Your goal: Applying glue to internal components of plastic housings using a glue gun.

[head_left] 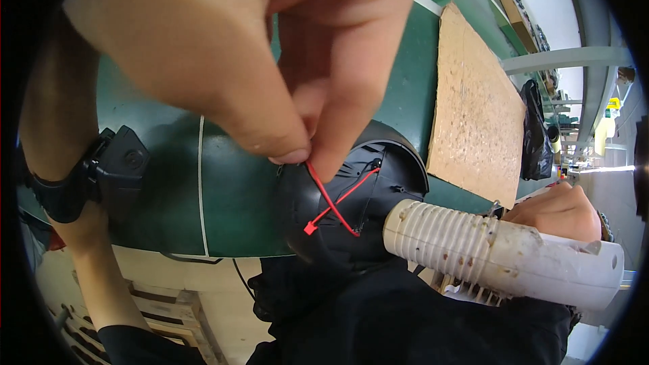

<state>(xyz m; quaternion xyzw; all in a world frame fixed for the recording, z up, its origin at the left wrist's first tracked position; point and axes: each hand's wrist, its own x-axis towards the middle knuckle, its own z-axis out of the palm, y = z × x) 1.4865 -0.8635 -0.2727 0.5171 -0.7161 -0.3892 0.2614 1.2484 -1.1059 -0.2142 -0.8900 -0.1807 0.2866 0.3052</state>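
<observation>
My left hand (270, 61) looms large over the bench, thumb and index finger pinched on a red wire (326, 197). The wire runs down into a round black plastic housing (405, 152), hollow side up. A second red lead crosses it inside, and a small red connector (310, 228) shows at the housing's left. At the right, my right hand (558, 211) is closed in a fist behind an off-white, ribbed, barrel-shaped tool (460, 243) with brown stains. The barrel's left end reaches the housing's rim. My right fingers' grip is partly hidden behind the tool.
The green bench top (155, 209) has a white line across it. A worn brown board (476, 108) lies beyond the housing, with a black plastic bag (535, 132) beside it. A black strapped device (122, 159) sits on my left wrist. Wooden pallets (179, 321) stand below.
</observation>
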